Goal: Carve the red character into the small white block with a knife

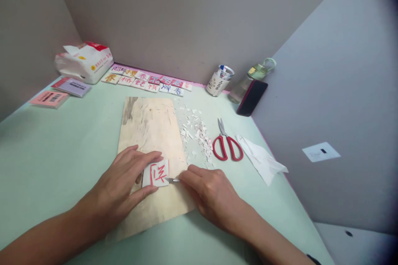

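Looks like the carving step. Tile (159, 174) sits on board (149, 126), toward its 6 o'clock end. Left hand (129, 176) braces it from 9 o'clock, finger and thumb at its edges. Right hand (209, 186) grips knife (174, 180), tip at tile's 4 o'clock. Next move likely calls for short, shallow strokes, left thumb clear.

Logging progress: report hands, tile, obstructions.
Left hand steadying marked tile on board. Right hand holding knife at tile's right edge. Scraps beside board, not blocking tile.
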Tool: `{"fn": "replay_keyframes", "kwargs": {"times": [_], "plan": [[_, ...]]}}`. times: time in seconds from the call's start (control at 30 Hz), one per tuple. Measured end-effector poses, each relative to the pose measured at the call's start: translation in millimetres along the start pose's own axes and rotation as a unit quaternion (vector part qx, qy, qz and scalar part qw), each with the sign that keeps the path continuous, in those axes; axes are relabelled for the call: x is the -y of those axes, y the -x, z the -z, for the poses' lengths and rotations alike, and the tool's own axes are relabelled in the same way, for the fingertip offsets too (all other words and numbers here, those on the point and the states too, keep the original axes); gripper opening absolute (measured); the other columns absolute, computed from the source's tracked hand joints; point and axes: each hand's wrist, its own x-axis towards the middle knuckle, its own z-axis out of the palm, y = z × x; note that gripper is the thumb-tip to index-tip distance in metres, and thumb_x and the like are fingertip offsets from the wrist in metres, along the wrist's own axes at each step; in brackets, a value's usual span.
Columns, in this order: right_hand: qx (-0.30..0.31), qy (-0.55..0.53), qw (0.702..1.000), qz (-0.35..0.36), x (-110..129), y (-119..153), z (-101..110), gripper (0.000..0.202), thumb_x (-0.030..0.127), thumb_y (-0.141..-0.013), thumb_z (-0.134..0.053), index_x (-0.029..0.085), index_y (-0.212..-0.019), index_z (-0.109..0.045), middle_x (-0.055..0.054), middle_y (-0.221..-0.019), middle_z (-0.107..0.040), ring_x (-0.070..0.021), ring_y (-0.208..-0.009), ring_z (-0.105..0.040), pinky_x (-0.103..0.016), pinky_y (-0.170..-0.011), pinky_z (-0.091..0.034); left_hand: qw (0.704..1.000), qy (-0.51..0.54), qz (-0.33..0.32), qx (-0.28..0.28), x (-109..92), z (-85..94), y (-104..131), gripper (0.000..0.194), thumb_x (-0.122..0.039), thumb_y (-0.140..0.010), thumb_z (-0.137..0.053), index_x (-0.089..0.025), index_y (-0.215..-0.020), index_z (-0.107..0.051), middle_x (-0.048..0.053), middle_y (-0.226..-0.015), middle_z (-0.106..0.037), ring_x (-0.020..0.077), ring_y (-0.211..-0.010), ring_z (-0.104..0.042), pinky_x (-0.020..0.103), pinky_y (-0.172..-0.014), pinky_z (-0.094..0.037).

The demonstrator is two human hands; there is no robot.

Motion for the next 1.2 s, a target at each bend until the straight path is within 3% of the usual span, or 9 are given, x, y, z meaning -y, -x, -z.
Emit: {"fn": "replay_keyframes", "kwargs": {"times": [0.57,0.73,1.0,1.2], "plan": [[0.014,-0.027,0.999,-0.022,3,-2,-1,0.024,0.005,-0.091,-0.049,0.018,-0.103,-0.064,0.0,-0.083,-0.066,-0.0129,-0.063,-0.054,-0.027,-0.055,-0.027,1.0,-0.007,0.003,-0.005,-1,-0.6,1,0.042,-0.045,-0.103,-0.049,-0.03,-0.142,-0.044,0.006,-0.134,-0.064,0.0306,-0.128,-0.055,0.054,-0.118,-0.037],[0.022,-0.035,0.999,-0.032,5,-3,0,0.022,0.007,-0.094,-0.047,0.018,-0.102,-0.064,-0.001,-0.085,-0.066,-0.0128,-0.064,-0.055,-0.027,-0.056,-0.029,1.0,-0.02,-0.014,-0.004,1,0.1,0,0.043,-0.043,-0.103,-0.05,-0.029,-0.143,-0.043,0.007,-0.132,-0.065,0.0301,-0.125,-0.057,0.053,-0.116,-0.038],[0.033,-0.048,0.997,-0.044,8,-2,1,0.021,0.006,-0.094,-0.047,0.018,-0.1,-0.064,-0.001,-0.085,-0.066,-0.0123,-0.064,-0.054,-0.027,-0.058,-0.033,1.0,-0.02,0.009,-0.017,-3,-0.6,1,0.043,-0.038,-0.099,-0.054,-0.031,-0.141,-0.046,0.005,-0.132,-0.065,0.031,-0.128,-0.056,0.051,-0.115,-0.04],[0.035,-0.086,0.993,-0.071,12,-1,3,0.018,0.015,-0.102,-0.045,0.019,-0.105,-0.062,-0.003,-0.091,-0.071,-0.014,-0.071,-0.062,-0.026,-0.062,-0.04,1.0,-0.017,0.021,-0.014,-1,-0.8,2,0.048,-0.043,-0.096,-0.06,-0.033,-0.14,-0.047,0.006,-0.128,-0.066,0.0332,-0.124,-0.058,0.054,-0.113,-0.042]]}}
